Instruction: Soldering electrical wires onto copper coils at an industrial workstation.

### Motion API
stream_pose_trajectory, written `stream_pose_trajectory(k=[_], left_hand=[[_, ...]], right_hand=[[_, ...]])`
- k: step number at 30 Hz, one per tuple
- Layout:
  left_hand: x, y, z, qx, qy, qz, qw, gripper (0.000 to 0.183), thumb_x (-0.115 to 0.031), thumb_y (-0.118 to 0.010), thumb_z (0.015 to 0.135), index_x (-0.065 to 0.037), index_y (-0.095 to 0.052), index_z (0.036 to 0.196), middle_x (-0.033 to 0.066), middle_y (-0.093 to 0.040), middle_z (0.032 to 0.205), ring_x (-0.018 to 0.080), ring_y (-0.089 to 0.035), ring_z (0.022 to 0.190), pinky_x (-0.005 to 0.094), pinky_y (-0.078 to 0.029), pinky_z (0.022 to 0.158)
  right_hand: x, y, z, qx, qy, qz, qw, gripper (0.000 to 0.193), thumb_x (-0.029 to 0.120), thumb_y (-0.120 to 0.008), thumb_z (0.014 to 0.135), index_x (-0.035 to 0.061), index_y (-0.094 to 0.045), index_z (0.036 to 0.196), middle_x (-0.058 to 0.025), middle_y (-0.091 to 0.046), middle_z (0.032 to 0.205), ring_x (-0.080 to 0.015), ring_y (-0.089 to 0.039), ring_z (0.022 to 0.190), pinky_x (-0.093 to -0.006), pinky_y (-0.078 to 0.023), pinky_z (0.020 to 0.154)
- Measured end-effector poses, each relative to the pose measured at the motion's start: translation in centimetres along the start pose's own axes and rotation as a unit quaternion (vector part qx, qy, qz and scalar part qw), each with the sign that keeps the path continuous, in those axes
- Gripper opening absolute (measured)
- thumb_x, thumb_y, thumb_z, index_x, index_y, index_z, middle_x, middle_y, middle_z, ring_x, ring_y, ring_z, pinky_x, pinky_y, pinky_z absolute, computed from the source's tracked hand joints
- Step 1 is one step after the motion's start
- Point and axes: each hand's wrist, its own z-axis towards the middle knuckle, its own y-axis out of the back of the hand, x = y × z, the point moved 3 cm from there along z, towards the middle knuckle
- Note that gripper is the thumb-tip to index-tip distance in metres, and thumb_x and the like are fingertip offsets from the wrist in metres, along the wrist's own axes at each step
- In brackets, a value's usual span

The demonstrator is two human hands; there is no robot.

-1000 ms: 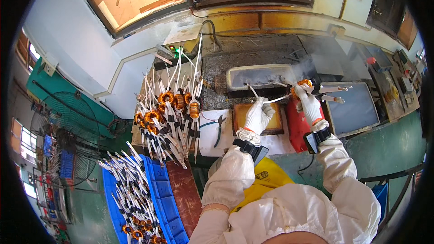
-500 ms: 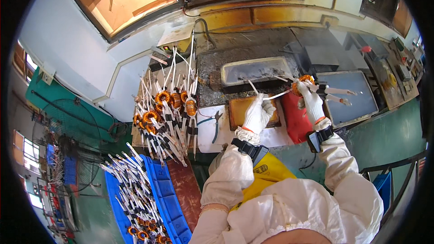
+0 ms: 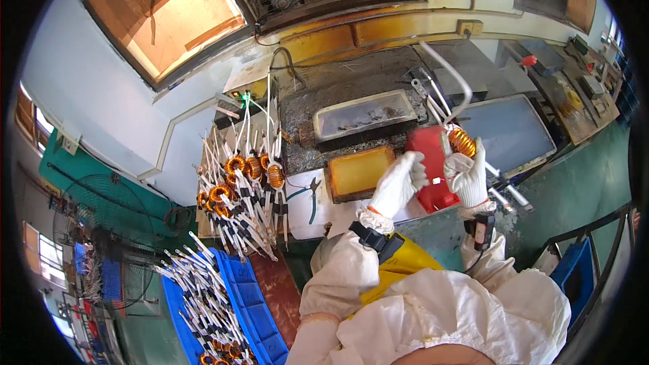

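Note:
My right hand (image 3: 466,179), in a white glove, grips a ring-shaped coil (image 3: 462,142) wound with copper wire. White-sleeved leads stick out of the coil: some point up and away, one of them a curved, blurred lead (image 3: 453,74), and others hang down to the right past my wrist. To the left of the coil and apart from it, my gloved left hand (image 3: 400,182) has its fingers curled in, with nothing visible in them. Below and between the hands lies a red object (image 3: 427,186), partly covered by them. A shallow tray of amber material (image 3: 362,172) sits just left of my left hand.
A rectangular trough with a greyish surface (image 3: 365,118) stands behind the amber tray; a wide blue-grey tray (image 3: 507,125) is at right. Many coils with leads (image 3: 236,189) stand left, beside cutting pliers (image 3: 313,196). A blue crate (image 3: 250,297) holds more coils.
My left hand has let go of a white lead and drawn back toward me. In my right hand the coil has turned, and its leads now point upward and down-right.

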Motion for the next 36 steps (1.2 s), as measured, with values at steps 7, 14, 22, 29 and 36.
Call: stream_pose_trajectory(k=[7, 14, 22, 29, 36], left_hand=[[6.5, -1.6, 0.6, 0.116, 0.054, -0.061, 0.990, 0.038, -0.036, -0.043, 0.091, -0.008, -0.047, 0.116, 0.0070, -0.053, 0.112, 0.0182, -0.053, 0.098, 0.0340, -0.044, 0.084], [7.2, -5.9, -0.4, 0.190, 0.023, -0.096, 0.977, 0.052, -0.040, -0.031, 0.093, -0.006, -0.032, 0.132, 0.0045, -0.041, 0.131, 0.0177, -0.042, 0.116, 0.0299, -0.031, 0.100], [6.7, -5.3, -1.5, 0.010, 0.040, -0.073, 0.996, 0.034, -0.035, -0.042, 0.091, -0.009, -0.049, 0.112, 0.0030, -0.057, 0.105, 0.0173, -0.055, 0.092, 0.0312, -0.045, 0.082], [4.4, -4.3, -0.7, -0.046, -0.072, 0.004, 0.996, 0.037, -0.033, -0.053, 0.086, -0.012, -0.047, 0.116, -0.0011, -0.055, 0.093, 0.0094, -0.053, 0.075, 0.0254, -0.046, 0.065], [3.7, -5.4, -2.1, 0.003, -0.119, 0.231, 0.966, 0.055, -0.030, -0.062, 0.080, -0.009, -0.038, 0.125, 0.0043, -0.051, 0.107, 0.0144, -0.050, 0.092, 0.0285, -0.042, 0.078]], right_hand=[[-0.6, 2.2, -2.6, 0.084, -0.046, 0.192, 0.977, 0.058, 0.042, -0.049, 0.086, -0.0046, -0.040, 0.119, 0.0055, -0.043, 0.053, -0.0020, -0.031, 0.039, -0.0181, -0.026, 0.043], [-2.9, 1.5, -5.5, 0.071, -0.114, 0.348, 0.928, 0.040, 0.030, -0.050, 0.087, -0.0012, -0.048, 0.112, -0.0019, -0.062, 0.071, 0.0006, -0.032, 0.031, -0.0141, -0.025, 0.036], [-3.7, 0.9, -6.7, 0.033, -0.189, 0.255, 0.948, 0.047, 0.047, -0.048, 0.085, 0.0018, -0.055, 0.096, 0.0037, -0.045, 0.044, -0.0026, -0.031, 0.029, -0.0170, -0.026, 0.036], [-2.8, 1.8, -8.4, 0.010, -0.024, -0.274, 0.961, 0.037, 0.041, -0.038, 0.091, 0.0064, -0.049, 0.102, -0.0047, -0.056, 0.063, -0.0067, -0.040, 0.037, -0.0191, -0.033, 0.038], [-1.8, -0.5, -9.0, 0.009, 0.289, -0.895, 0.339, 0.021, 0.026, -0.051, 0.085, 0.0072, -0.051, 0.094, -0.0129, -0.058, 0.074, -0.0286, -0.058, 0.067, -0.0386, -0.046, 0.060]])
